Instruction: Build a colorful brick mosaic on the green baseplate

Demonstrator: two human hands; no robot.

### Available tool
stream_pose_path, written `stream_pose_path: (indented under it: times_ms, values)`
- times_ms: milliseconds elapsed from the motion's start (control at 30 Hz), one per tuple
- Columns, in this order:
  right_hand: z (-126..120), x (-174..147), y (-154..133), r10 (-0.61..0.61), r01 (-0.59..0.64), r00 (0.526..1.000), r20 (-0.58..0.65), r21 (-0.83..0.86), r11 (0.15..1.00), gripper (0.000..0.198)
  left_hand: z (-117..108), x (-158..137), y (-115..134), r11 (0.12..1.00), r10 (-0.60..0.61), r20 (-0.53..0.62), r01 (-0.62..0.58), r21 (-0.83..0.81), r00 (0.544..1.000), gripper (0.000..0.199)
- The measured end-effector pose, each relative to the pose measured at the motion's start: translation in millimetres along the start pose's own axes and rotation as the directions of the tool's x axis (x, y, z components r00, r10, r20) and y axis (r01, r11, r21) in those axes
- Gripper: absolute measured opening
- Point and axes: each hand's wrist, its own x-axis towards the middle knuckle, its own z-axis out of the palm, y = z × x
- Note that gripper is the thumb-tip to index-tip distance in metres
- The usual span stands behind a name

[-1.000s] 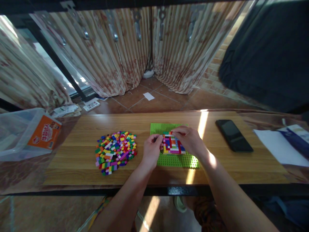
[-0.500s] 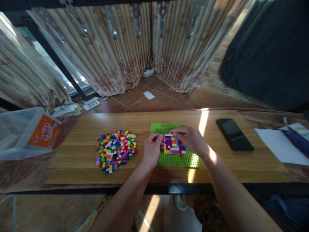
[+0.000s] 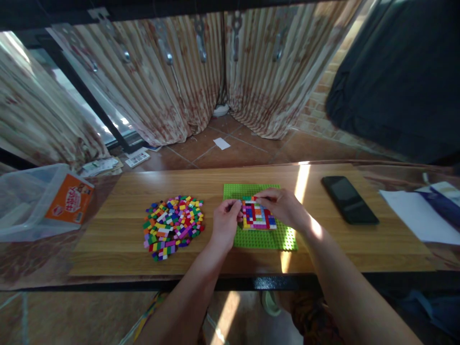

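A flat build of many-coloured toy bricks (image 3: 258,219) sits on a green studded baseplate (image 3: 264,239). At its left edge is my left hand (image 3: 224,221), thumb and forefinger pinched together beside the upper left corner. Whatever is between those fingertips is too small to tell. From the right, my right hand (image 3: 284,207) reaches over the build's upper right part, its closed fingertips touching the bricks by an orange one at the far edge. The fingers hide that corner of the build.
Left of the baseplate, a pile of loose toy bricks (image 3: 174,227) lies on the wooden table (image 3: 118,239). A black phone (image 3: 349,200) is on the right side, with white paper (image 3: 413,211) beyond it. A clear plastic bin (image 3: 32,201) with an orange label stands at the far left.
Both hands stay at the brick build with almost the same grip. The view has shifted slightly; the build and the brick pile look unchanged.
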Motion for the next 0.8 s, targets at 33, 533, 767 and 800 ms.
stream_pose_path:
  times_ms: [33, 533, 767, 800]
  values:
    - [0, -1, 0, 0.002, -0.002, 1.000, -0.015, 0.001, 1.000, 0.021, 0, 0, 1, 1.000, 0.001, 0.006, -0.001, -0.011, 1.000, 0.026]
    - [26, -11, -34, -0.331, 0.314, 0.925, -0.187, -0.117, 0.942, 0.016, -2, -1, 12, 0.992, 0.039, 0.136, -0.022, -0.127, 0.990, 0.022]
    - [30, -11, -38, -0.338, 0.308, 0.923, -0.185, -0.172, 0.936, 0.013, -1, -3, 14, 0.989, 0.021, 0.137, -0.001, -0.147, 0.990, 0.026]
    - [31, -12, -38, -0.336, 0.308, 0.923, -0.185, -0.165, 0.937, 0.014, -1, -3, 14, 0.989, 0.018, 0.135, 0.002, -0.147, 0.991, 0.027]
